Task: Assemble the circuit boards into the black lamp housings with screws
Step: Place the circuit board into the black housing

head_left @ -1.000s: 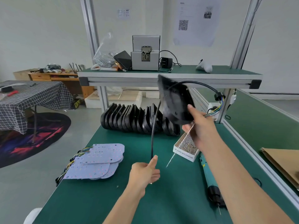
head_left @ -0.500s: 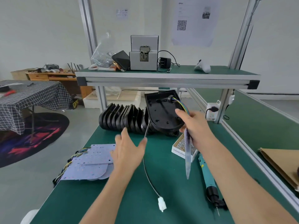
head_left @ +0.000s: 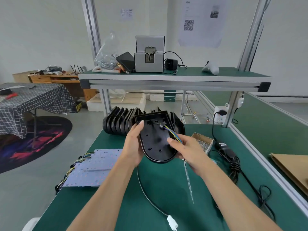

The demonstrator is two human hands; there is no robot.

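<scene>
Black lamp housing (head_left: pixel 155 139) sits lifted above the green bench (head_left: pixel 116 205), hollow side up, between both hands. Nearest the camera, a white plug (head_left: pixel 172 222) lies on the mat at the end of a thin black lead (head_left: pixel 146 195) that runs up under the housing. The left hand (head_left: pixel 133 145) cups the housing's left edge, fingers curled behind it and thumb laid along the rim. The right hand (head_left: pixel 186 150) holds the lower right edge, thumb pressed on the inner face, with a bundle of coloured wires (head_left: pixel 173 135) running from the housing's inside under its fingers. Left of the arms lies a pile of pale circuit boards (head_left: pixel 93 165). Right of the hand stands a small box of screws (head_left: pixel 202 142). Behind, a row of more housings (head_left: pixel 120 121) stands on edge.
</scene>
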